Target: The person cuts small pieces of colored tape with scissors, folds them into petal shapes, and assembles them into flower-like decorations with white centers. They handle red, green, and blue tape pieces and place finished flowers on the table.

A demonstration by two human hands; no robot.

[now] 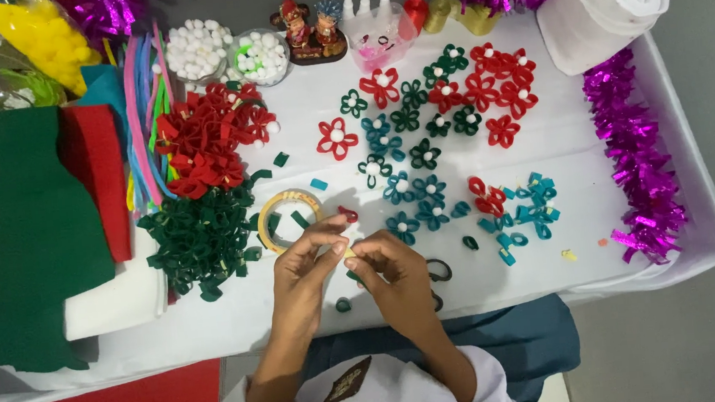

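My left hand (303,265) and my right hand (393,270) meet over the near edge of the white table (575,150). Their fingertips pinch a small piece between them, partly hidden; it looks pale with a green bit (352,274) under it. A tape ring (284,219) lies just beyond my left hand. A small red loop (348,214) lies by my left fingertips. Finished felt flowers in red (336,138), teal (399,187) and dark green (424,154), each with a white bead centre, spread across the middle.
Piles of red loops (204,145) and green loops (199,239) lie left. Green felt (29,235) and red felt (96,170) sheets lie further left. Bowls of white beads (259,57) stand at the back. Purple tinsel (635,162) runs along the right edge. Scissors (438,271) lie near my right hand.
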